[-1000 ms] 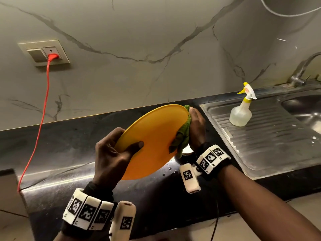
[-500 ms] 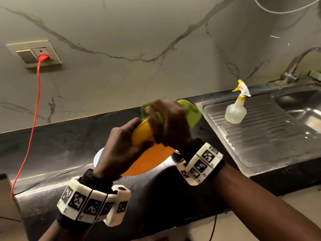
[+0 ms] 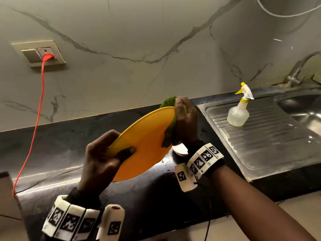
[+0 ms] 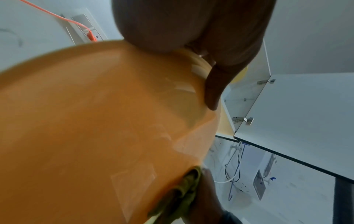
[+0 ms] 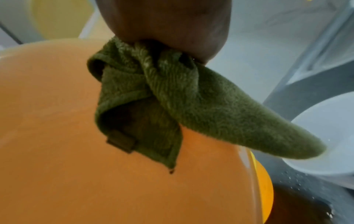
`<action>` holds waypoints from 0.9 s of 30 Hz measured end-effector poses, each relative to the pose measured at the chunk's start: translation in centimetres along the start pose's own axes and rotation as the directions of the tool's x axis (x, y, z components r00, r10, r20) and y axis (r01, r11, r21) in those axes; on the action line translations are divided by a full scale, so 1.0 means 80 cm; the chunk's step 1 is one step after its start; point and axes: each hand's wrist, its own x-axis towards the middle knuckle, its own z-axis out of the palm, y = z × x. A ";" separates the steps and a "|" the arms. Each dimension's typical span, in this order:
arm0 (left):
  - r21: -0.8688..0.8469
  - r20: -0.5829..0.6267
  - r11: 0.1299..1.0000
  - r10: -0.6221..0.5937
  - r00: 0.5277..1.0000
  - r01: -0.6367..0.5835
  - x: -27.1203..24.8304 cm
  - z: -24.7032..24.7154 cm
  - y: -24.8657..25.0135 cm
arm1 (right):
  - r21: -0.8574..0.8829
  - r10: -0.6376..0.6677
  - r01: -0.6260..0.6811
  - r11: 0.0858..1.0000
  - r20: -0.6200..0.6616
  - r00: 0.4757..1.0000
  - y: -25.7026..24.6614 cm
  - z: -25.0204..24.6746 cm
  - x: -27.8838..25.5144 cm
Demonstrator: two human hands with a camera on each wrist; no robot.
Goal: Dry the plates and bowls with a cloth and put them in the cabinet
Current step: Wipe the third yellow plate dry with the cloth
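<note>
**Plate held tilted over counter, cloth at its far rim**

Left hand (image 3: 99, 164) gripping plate (image 3: 145, 146) at its lower-left rim: thumb curled over the orange face, fingers wrapped behind. Plate tilted on edge, off the counter (image 3: 52, 145), above its middle, nearer the front edge. Right hand (image 3: 186, 122) clutching cloth (image 3: 169, 129) against plate's upper-right rim; fingers curled round the bunched green fabric, pinching rim through it. Cloth wrapped over the rim, one tail on the plate face, another hanging free, seen in right wrist view (image 5: 229, 115). Left wrist view: plate (image 4: 95, 128) filling the frame, thumb on top, cloth (image 4: 184, 192) at lower edge.

White bowl (image 3: 180, 150) on counter just behind right wrist, mostly hidden; also in right wrist view (image 5: 325, 144). Water drops on counter near plate's lower edge. Sink (image 3: 260, 145) at counter's right end, spray bottle (image 3: 238, 112) upright on its drainboard, near back edge. Tap (image 3: 298, 68) at far right back corner. Red cable (image 3: 37, 122) plugged into wall socket (image 3: 38, 53), running down to counter's left end. Open cabinet (image 4: 247, 97) in left wrist view, above.
</note>
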 end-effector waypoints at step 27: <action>-0.054 0.074 0.995 -0.081 0.994 0.085 -0.005 0.008 -0.001 | -0.020 -0.020 0.021 1.000 0.074 0.997 -0.014 0.003 0.010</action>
